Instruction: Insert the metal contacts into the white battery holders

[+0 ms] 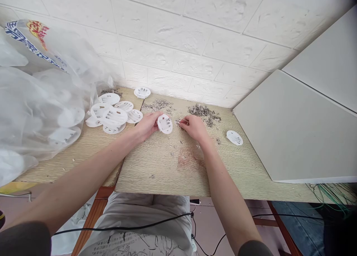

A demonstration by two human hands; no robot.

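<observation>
My left hand (148,126) grips a round white plastic disc (165,123) with slots and small metal parts on its face, tilted toward me above the table. Just right of it, my right hand (192,126) has its thumb and fingers pinched together over a few small metal pieces (177,122); whatever is between the fingertips is too small to make out. Beyond the right hand lies a dark heap of small metal clips (202,110). A thinner scatter of silvery pieces (157,105) spreads behind the left hand.
Several similar discs (115,116) are piled at left, with a single disc (142,92) by the wall and another disc (234,138) at right. A large clear plastic bag (61,111) bulges over the left side. Grey-white panels (304,133) stand at right, near green wires (331,194).
</observation>
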